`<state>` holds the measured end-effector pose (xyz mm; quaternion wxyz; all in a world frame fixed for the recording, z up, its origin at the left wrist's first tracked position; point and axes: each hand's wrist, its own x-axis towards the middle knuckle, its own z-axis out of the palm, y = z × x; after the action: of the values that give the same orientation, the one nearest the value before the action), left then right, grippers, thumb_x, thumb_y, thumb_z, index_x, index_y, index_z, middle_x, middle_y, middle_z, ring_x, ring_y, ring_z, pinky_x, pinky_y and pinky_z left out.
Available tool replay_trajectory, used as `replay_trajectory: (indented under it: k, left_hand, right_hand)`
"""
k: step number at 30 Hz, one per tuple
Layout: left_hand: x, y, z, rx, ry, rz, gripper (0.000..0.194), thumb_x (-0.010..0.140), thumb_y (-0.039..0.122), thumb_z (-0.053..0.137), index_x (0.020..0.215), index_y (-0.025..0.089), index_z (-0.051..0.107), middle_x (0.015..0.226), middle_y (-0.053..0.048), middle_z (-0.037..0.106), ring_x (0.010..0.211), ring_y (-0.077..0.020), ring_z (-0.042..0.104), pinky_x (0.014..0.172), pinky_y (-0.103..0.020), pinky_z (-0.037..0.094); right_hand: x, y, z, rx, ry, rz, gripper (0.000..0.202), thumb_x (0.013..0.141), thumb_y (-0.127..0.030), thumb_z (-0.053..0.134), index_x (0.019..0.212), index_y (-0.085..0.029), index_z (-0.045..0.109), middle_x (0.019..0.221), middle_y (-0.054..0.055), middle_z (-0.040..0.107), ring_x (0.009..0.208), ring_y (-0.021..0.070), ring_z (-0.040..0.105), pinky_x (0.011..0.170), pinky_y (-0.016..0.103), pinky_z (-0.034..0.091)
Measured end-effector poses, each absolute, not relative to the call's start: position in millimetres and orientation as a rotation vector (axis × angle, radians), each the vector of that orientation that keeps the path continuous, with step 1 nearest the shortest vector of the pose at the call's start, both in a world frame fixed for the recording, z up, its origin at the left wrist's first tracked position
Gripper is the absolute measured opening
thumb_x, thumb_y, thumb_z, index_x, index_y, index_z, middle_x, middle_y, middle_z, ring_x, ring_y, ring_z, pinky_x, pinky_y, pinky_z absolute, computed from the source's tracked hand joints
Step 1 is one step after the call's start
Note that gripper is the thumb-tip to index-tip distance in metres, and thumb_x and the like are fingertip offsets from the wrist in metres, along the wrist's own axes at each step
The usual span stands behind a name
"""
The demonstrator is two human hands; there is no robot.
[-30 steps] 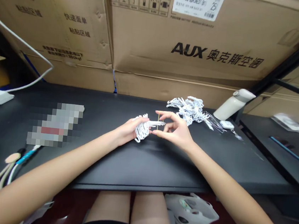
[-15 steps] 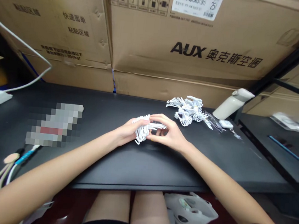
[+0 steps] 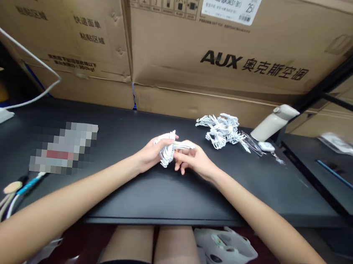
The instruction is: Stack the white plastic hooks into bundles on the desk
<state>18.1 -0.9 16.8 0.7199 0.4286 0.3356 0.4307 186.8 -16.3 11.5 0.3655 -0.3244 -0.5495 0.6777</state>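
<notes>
My left hand [image 3: 153, 151] is wrapped round a bundle of thin white wire hooks [image 3: 167, 154], its thumb pressed across the top. The bent ends fan out at the bundle's near side, while the straight ends point right toward my right hand [image 3: 194, 159]. That hand has its thumb and index finger closed on a thin yellow-orange rubber band [image 3: 177, 152] beside the bundle, with its other fingers curled underneath. Behind and to the right, a heap of similar white hook bundles [image 3: 222, 130] lies on the black table [image 3: 169, 198].
Large cardboard boxes [image 3: 170, 72] stand along the back. A cream bottle [image 3: 270, 125] leans at the back right, near a small white case [image 3: 266, 146]. On the left lie a blurred-out flat object [image 3: 67, 148] and cables [image 3: 29, 184]. A black metal frame [image 3: 348, 62] rises at right.
My right hand's fingers have shifted from spread around the bundle's straight ends to curled lower, pinching the band. The left hand keeps its hold, with the bundle turned slightly.
</notes>
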Motion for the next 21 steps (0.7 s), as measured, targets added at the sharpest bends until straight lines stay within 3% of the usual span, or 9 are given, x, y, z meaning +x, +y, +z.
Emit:
replay_trajectory:
  k: [4, 8, 14, 21]
  left_hand:
    - [17, 2, 18, 0.870, 0.823, 1.084, 0.032, 0.073, 0.030, 0.066, 0.100, 0.014, 0.060, 0.064, -0.001, 0.065, 0.056, -0.0126, 0.060, 0.056, -0.022, 0.047]
    - [17, 3, 17, 0.820, 0.884, 1.171, 0.028, 0.071, 0.032, 0.068, 0.093, 0.015, 0.062, 0.064, 0.000, 0.065, 0.056, -0.0113, 0.059, 0.053, -0.020, 0.044]
    - [16, 6, 15, 0.762, 0.927, 1.218, 0.027, 0.070, 0.032, 0.070, 0.088, 0.014, 0.064, 0.069, 0.001, 0.065, 0.058, -0.0097, 0.058, 0.053, -0.019, 0.043]
    - [17, 6, 17, 0.736, 0.905, 1.197, 0.022, 0.072, 0.029, 0.068, 0.087, 0.015, 0.062, 0.074, -0.003, 0.068, 0.067, -0.0138, 0.065, 0.054, -0.020, 0.046]
  right_hand:
    - [185, -16, 6, -0.770, -1.240, 2.146, 0.033, 0.079, -0.043, 0.066, 0.080, -0.017, 0.047, 0.068, -0.001, 0.059, 0.058, 0.0124, 0.064, 0.044, 0.019, 0.048]
    - [185, -14, 3, -0.705, -1.118, 2.278, 0.032, 0.082, -0.044, 0.063, 0.077, -0.014, 0.054, 0.071, 0.000, 0.057, 0.063, 0.0114, 0.064, 0.048, 0.018, 0.049]
    - [183, -15, 2, -0.734, -1.109, 2.158, 0.022, 0.076, -0.029, 0.071, 0.074, -0.013, 0.056, 0.072, 0.000, 0.058, 0.063, 0.0097, 0.063, 0.048, 0.016, 0.048]
    - [180, -12, -5, -0.978, -0.945, 1.806, 0.027, 0.065, -0.022, 0.076, 0.079, -0.016, 0.054, 0.067, 0.000, 0.062, 0.060, 0.0097, 0.064, 0.042, 0.013, 0.043]
